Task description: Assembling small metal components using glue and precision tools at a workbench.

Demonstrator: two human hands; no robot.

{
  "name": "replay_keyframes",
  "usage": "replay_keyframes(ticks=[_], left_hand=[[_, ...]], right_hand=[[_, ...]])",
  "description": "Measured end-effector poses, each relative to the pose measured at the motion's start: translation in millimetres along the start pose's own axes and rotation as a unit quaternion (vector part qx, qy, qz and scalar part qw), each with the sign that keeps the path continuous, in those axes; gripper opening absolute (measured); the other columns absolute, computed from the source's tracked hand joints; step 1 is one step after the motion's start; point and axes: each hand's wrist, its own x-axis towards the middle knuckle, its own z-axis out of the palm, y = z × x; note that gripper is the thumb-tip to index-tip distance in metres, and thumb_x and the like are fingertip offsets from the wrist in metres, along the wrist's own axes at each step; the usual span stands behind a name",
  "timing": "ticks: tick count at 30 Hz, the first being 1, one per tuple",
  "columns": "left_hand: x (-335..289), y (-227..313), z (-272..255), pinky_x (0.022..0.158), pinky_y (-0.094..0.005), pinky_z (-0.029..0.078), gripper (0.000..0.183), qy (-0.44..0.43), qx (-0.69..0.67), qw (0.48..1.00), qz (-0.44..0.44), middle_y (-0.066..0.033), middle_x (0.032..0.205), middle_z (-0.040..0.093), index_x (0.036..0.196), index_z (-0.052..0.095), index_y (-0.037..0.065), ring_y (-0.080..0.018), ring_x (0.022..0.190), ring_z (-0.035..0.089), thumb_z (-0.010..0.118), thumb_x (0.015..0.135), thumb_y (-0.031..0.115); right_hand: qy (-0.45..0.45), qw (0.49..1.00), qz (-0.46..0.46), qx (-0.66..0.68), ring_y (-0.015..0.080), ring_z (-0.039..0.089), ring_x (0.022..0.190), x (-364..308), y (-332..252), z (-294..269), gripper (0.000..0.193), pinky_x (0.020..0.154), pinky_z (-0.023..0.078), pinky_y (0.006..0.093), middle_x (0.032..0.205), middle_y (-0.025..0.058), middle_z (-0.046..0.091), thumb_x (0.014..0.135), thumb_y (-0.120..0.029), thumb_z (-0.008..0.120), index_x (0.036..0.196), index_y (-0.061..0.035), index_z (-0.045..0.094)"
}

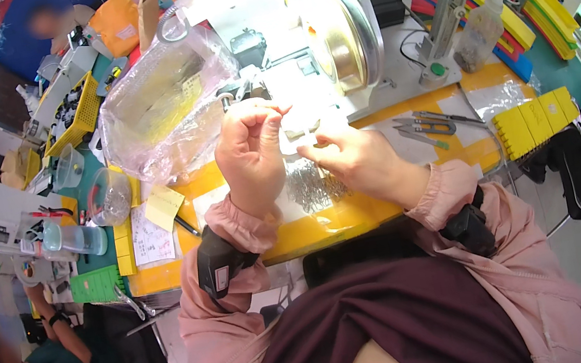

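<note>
Silvery small parts (313, 184) lie heaped on the yellow bench (300, 236), just below & btwn L hand (250, 151) & R hand (362, 159). L grip: thumb & index tips together, can't tell if anything's btwn them. R grip: fingers curled, can't tell if clamped on anything. Both hands in front of brightly lit machine w/ gold-toned spool (339, 48). Snips (430, 127) to the R; plastic-wrapped tray (160, 127) & dark pen (187, 225) to the L.

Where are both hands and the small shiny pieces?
Left hand (252, 155): head view, middle of the hand.
Right hand (364, 159): head view, back of the hand.
Small shiny pieces (312, 187): head view, pile's middle.
</note>
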Motion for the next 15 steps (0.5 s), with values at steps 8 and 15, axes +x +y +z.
replay_keyframes(ticks=[8,15], left_hand=[[2.5,-4.8,-2.0,0.069,-0.0246,0.047,0.005,0.029,-0.009,0.999,0.03,-0.0102,0.086,0.056,0.085,0.05,-0.002,-0.0147,0.079,0.058,0.053,0.081,-0.004],[-2.2,-20.6,-13.1,0.083,-0.0293,0.045,0.006,-0.042,0.088,0.994,0.04,-0.0121,0.095,0.049,0.09,0.046,-0.003,-0.0211,0.092,0.057,0.047,0.084,-0.006]], right_hand=[[0.138,0.989,-0.023,0.05,0.0268,0.06,0.074,2.2,0.1,-28.3,0.034,0.062,0.05,0.0315,0.089,0.0127,0.06,0.066,0.006,0.058,0.098,-0.0037,0.057],[0.237,0.957,-0.005,0.17,0.0279,0.059,0.07,-0.5,-7.3,-63.8,0.026,0.061,0.05,0.0308,0.086,0.016,0.058,0.072,0.01,0.052,0.096,0.0003,0.054]])
